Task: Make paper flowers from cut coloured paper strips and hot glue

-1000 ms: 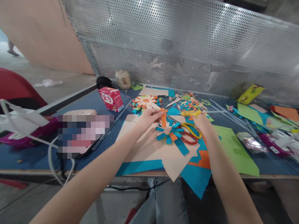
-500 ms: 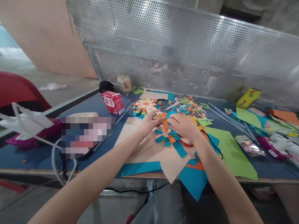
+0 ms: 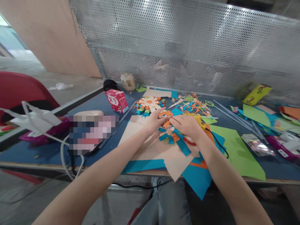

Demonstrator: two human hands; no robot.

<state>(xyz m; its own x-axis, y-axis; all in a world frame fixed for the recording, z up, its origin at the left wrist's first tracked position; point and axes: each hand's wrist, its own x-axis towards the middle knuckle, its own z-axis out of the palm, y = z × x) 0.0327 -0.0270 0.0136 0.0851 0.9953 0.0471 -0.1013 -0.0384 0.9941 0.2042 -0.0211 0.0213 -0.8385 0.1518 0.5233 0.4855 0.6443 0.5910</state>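
My left hand (image 3: 156, 121) pinches an orange paper strip (image 3: 166, 113) between thumb and fingers. Close against it, my right hand (image 3: 187, 125) has its fingers bent together on the same strip; its fingertips are partly hidden. Just below my hands, a paper flower (image 3: 167, 137) of blue, orange and green strips lies on beige paper sheets (image 3: 140, 148). A red ring-shaped edge (image 3: 189, 142) shows beneath my right wrist; what it belongs to is covered. A yellow tool (image 3: 198, 118) with a black cord lies behind my right hand.
A finished-looking layered paper flower (image 3: 148, 102) and paper scraps (image 3: 194, 104) lie farther back. At left are a pink box (image 3: 116, 100) and a blurred-out flat item (image 3: 93, 134). Green paper (image 3: 243, 153) lies right. A perforated metal panel (image 3: 150, 40) stands behind.
My hands have come closer together, and the orange strip, which stood upright between them, is now lower and mostly covered by fingers. The view has shifted slightly.
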